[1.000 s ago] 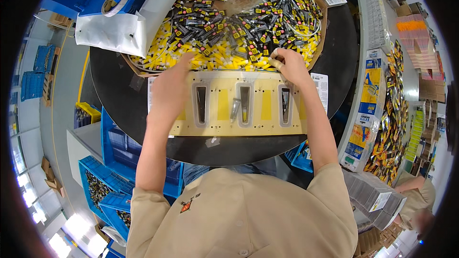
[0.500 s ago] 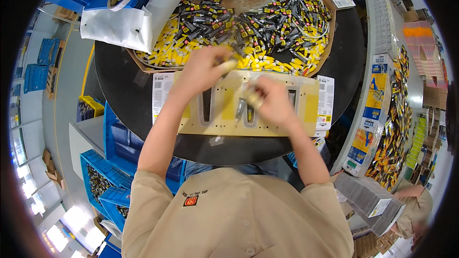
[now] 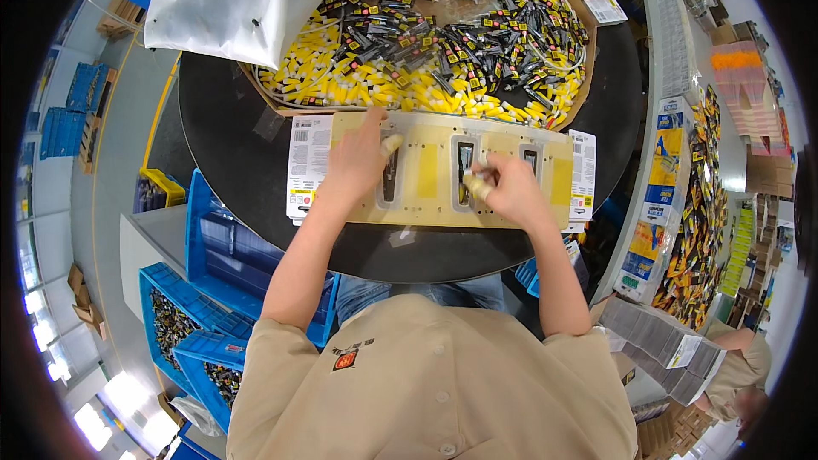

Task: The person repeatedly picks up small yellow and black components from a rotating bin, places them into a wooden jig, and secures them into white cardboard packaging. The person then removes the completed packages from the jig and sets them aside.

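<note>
A pale yellow fixture plate (image 3: 422, 213) with upright oblong slots lies in front of me on a black round table. My left hand (image 3: 356, 162) rests over its left slot (image 3: 389, 179), index finger stretched away from me and the covered thumb apart from it. Whether a tube lies under the fingers I cannot tell. My right hand (image 3: 511, 192) has its fingers curled toward the covered thumb beside the middle slot. A dark tube (image 3: 464, 162) with some yellow lies in that slot. Anything between the right fingertips is hidden.
Beyond the plate, a cardboard tray (image 3: 341, 111) holds a heap of black tubes with yellow caps. Printed cards (image 3: 308, 153) stick out at the plate's left, others (image 3: 583, 170) at its right. Blue bins (image 3: 230, 247) stand lower left. Packaged goods (image 3: 694, 230) line a right-hand bench.
Both hands have come nearer to the slots; the left has moved down from the tray's edge onto the left slot. The tube at the middle slot now lies inside it. The view has shifted slightly.
</note>
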`<state>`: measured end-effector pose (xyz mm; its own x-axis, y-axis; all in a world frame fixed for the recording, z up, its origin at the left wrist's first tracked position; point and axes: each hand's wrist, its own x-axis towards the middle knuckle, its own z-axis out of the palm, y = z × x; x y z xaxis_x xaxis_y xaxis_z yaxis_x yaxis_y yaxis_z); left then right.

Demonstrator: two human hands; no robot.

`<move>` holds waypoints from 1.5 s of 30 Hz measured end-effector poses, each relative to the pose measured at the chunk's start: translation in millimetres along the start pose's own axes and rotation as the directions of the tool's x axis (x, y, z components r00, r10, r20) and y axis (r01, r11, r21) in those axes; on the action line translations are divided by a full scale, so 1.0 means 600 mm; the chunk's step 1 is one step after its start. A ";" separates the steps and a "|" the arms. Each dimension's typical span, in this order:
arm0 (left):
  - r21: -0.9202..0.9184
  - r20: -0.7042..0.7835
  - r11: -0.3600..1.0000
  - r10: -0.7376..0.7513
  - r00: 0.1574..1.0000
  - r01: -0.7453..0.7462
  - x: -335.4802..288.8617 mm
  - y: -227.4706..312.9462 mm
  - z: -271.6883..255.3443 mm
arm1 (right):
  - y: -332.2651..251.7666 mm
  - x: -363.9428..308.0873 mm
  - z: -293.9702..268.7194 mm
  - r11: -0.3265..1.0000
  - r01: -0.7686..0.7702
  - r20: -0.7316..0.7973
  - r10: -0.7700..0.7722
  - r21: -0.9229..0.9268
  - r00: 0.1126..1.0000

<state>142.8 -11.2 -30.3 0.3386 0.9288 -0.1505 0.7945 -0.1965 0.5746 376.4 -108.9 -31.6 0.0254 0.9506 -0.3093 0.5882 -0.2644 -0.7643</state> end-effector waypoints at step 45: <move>0.572 -0.011 0.814 -0.119 0.993 0.104 -0.082 -0.080 -0.160 | 0.029 -0.069 0.070 0.994 -0.012 -0.619 0.079 0.111 0.781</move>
<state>39.7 -17.5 26.9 0.2363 0.9490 -0.2086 0.9699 -0.2433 -0.0083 351.5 -159.7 -56.2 0.5670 0.8223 0.0485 0.4941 -0.2925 -0.8187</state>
